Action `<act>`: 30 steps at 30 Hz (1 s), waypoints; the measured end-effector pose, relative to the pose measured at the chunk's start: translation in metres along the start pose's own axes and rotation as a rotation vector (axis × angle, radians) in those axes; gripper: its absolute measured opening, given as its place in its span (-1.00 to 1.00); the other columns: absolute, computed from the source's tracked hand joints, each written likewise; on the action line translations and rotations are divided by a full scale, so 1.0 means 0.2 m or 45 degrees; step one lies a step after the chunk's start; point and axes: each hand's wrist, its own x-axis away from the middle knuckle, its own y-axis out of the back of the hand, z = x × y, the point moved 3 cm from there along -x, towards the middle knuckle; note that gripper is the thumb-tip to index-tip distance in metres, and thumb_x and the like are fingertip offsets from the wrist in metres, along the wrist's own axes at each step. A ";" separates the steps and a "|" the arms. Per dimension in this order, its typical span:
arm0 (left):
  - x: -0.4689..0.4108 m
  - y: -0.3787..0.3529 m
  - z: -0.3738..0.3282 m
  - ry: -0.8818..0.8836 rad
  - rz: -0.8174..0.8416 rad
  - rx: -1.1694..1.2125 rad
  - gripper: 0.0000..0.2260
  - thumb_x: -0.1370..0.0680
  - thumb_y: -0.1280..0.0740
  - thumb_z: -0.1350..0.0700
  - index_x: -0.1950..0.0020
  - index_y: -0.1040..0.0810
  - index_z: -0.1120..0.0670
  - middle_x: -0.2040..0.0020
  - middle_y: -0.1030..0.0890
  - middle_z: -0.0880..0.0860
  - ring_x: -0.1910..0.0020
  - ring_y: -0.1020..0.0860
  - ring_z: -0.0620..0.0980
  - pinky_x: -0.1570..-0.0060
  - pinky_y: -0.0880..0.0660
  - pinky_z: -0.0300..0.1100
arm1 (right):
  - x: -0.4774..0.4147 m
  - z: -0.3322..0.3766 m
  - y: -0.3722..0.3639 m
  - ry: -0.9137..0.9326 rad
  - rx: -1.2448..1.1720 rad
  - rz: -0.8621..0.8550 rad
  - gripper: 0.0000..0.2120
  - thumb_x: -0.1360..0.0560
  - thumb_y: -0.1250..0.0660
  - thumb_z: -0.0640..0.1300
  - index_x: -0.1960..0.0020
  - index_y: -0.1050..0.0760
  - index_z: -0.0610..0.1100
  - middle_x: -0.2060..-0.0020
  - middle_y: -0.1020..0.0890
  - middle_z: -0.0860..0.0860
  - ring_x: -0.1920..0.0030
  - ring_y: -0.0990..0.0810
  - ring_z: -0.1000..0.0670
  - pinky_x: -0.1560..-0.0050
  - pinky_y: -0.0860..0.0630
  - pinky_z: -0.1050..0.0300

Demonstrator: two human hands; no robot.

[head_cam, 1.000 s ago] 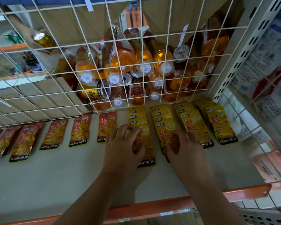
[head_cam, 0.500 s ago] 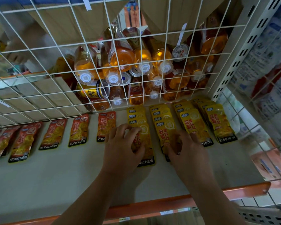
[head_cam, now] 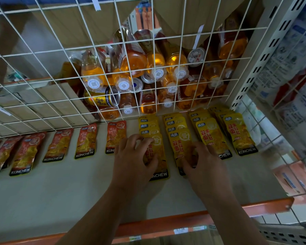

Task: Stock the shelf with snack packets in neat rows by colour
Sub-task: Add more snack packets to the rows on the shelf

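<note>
On the shelf [head_cam: 60, 191], our left hand [head_cam: 132, 156] pinches one yellow packet [head_cam: 158, 151], our right hand [head_cam: 205, 165] its neighbour [head_cam: 179, 147]; we should square both with their rows.

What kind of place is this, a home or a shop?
Probably a shop: a display shelf with an orange front edge, rows of red snack packets and yellow snack packets, and bottled drinks behind a wire grid.
</note>
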 end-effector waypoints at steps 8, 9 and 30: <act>0.01 0.02 -0.01 -0.028 -0.041 0.018 -0.62 -0.53 -0.33 -0.15 -0.30 -0.61 -0.05 -0.24 -0.52 -0.01 -0.23 -0.47 0.07 -0.20 -0.44 0.14 | 0.00 0.02 0.07 0.002 -0.035 -0.053 -0.55 -0.47 -0.48 0.04 -0.30 -0.48 -0.06 0.01 -0.46 0.04 0.06 -0.57 -0.10 0.13 -0.45 0.11; 0.01 0.03 -0.01 -0.027 -0.051 0.026 -0.63 -0.54 -0.34 -0.14 -0.30 -0.62 -0.04 -0.24 -0.53 -0.01 -0.23 -0.48 0.08 -0.20 -0.44 0.14 | 0.00 0.02 0.09 0.011 -0.028 -0.058 -0.56 -0.48 -0.47 0.02 -0.31 -0.48 -0.07 -0.03 -0.51 -0.01 0.01 -0.58 -0.13 0.11 -0.46 0.10; 0.39 1.85 0.44 -0.148 -0.758 -0.125 -0.54 -0.48 -0.37 -0.08 -0.36 -0.59 0.00 -0.25 -0.58 0.03 -0.26 -0.51 0.12 -0.34 -0.36 -0.03 | 0.57 1.72 0.42 0.796 -0.209 -0.253 -0.58 -0.55 -0.36 0.05 -0.38 -0.44 0.02 -0.23 -0.52 0.05 -0.27 -0.46 0.00 -0.23 -0.36 0.10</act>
